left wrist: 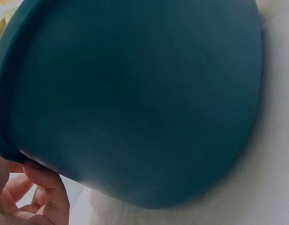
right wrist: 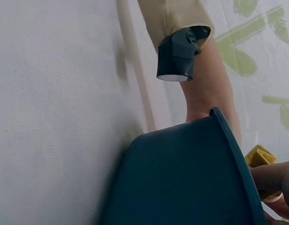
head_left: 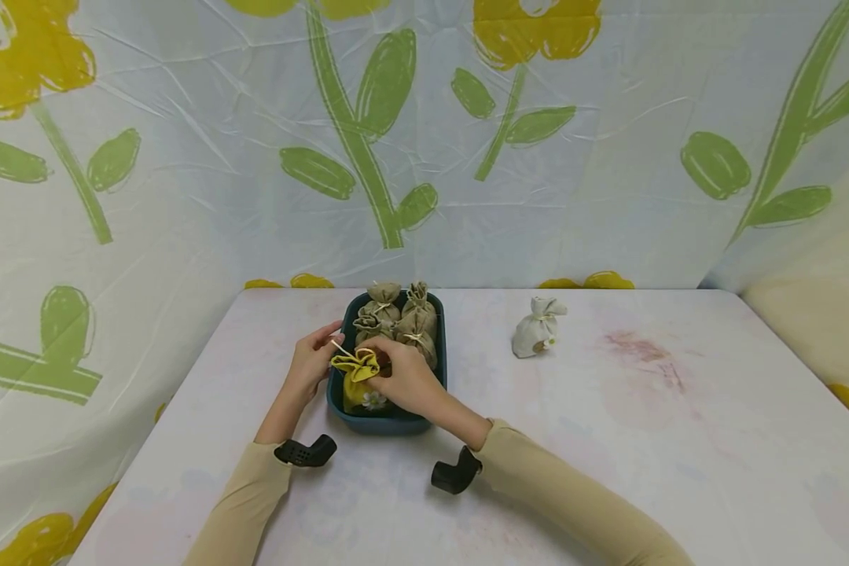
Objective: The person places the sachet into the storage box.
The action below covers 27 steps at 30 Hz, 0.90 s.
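A yellow drawstring pouch with a white flower on its front is in the near-left part of a dark teal tub. My right hand pinches the pouch by its gathered neck; a bit of yellow cloth shows past the tub wall in the right wrist view. My left hand grips the tub's left rim, its curled fingers against the rim in the left wrist view. Behind the yellow pouch, several brown drawstring pouches stand in the tub. The tub's wall hides the yellow pouch's base.
A white drawstring pouch with a small flower stands on the table, right of the tub. Behind the table hangs a cloth printed with flowers. Each wrist wears a black camera mount.
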{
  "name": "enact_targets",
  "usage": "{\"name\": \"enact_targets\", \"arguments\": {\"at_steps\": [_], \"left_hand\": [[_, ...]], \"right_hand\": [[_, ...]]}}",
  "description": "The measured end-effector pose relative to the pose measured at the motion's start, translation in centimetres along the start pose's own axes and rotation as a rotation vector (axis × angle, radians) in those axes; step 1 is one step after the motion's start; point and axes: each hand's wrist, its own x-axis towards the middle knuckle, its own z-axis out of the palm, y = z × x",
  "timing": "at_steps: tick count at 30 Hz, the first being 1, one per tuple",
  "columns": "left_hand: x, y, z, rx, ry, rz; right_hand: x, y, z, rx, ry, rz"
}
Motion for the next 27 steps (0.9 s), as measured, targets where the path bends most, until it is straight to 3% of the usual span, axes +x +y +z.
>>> {"name": "enact_targets", "arguments": {"at_steps": [10, 19, 27], "left_hand": [[0.0, 0.0, 0.1, -0.003, 0.001, 0.01], [0.1, 0.0, 0.1, -0.001, 0.0, -0.01], [0.1, -0.1, 0.0, 0.004, 0.003, -0.015]], "right_hand": [[-0.5, 0.2, -1.3, 0.126, -0.001, 0.037], [-1.6, 0.7, -2.6, 0.142, 0.034, 0.042], [-2.8, 1.3, -3.5, 0.131, 0.064, -0.004]]}}
